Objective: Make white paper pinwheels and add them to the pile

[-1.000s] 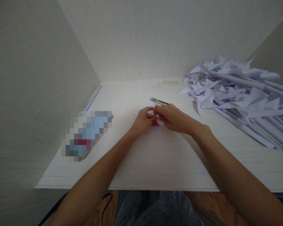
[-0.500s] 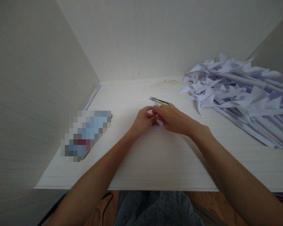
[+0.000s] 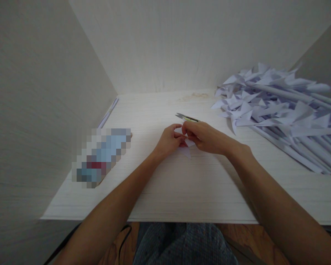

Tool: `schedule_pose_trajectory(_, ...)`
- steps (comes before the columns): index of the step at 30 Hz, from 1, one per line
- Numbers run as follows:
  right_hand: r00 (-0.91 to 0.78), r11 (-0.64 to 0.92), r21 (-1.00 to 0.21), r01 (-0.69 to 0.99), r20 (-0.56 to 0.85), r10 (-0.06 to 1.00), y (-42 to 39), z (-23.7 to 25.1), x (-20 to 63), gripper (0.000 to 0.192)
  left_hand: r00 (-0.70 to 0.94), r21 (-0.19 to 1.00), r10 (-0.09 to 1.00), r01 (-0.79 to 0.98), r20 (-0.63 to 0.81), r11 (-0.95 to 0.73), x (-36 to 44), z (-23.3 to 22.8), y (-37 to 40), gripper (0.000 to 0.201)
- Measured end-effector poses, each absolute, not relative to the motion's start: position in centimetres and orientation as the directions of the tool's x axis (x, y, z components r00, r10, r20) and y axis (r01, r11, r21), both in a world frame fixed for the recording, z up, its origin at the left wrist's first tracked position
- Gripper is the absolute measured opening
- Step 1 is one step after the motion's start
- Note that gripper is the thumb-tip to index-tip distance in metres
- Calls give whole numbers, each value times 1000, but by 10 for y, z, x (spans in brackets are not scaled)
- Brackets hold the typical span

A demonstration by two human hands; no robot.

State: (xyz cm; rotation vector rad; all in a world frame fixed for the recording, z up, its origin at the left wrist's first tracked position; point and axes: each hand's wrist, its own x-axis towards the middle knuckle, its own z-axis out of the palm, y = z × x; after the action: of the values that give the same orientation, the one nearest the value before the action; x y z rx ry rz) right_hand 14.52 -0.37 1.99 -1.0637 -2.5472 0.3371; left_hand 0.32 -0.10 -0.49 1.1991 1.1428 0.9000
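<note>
1. Left hand (image 3: 168, 141) and right hand (image 3: 202, 138) are meeting, each grip pinching the small folded paper (image 3: 186, 147) between them.
2. Paper's point is aiming toward 6 o'clock, low over the tabletop (image 3: 182, 184).
3. Scissors (image 3: 186, 117) are lying just beyond at 12 o'clock.

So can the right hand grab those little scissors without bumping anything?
Probably yes: the scissors lie just beyond the right hand, with bare table between; it's pinching folded paper though.
</note>
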Motion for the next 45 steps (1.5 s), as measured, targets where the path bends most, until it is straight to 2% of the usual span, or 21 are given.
schedule_pose_trajectory(6, -638, 667, -400, 629, 225, 736, -3, 19, 148, 19, 225, 987, 961, 49, -159, 152, 2, -7, -2, 46)
schedule_pose_trajectory(12, -638, 688, -395, 609, 272, 721, -4, 16, 147, 19, 207, 987, 965, 44, -163, 157, 3, -3, -4, 46)
schedule_pose_trajectory(28, -643, 691, -235, 684, 254, 723, -5, 15, 142, 18, 219, 986, 961, 30, -169, 167, 4, -4, -3, 43)
schedule_pose_trajectory(33, -611, 681, -320, 659, 301, 732, -2, 17, 147, 15, 156, 979, 966, 29, -205, 203, 4, -1, -4, 46)
schedule_pose_trajectory(36, -574, 667, -365, 649, 341, 745, -2, 16, 151, 19, 132, 974, 965, 3, -227, 228, 5, 0, -4, 49)
schedule_pose_trajectory(41, -572, 672, -297, 679, 360, 737, -1, 11, 153, 20, 133, 952, 954, -113, -269, 284, 6, 3, -6, 50)
schedule_pose_trajectory(45, -539, 624, -278, 730, 327, 776, 1, 10, 152, 19, 122, 933, 952, -198, -281, 301, 7, 5, -7, 47)
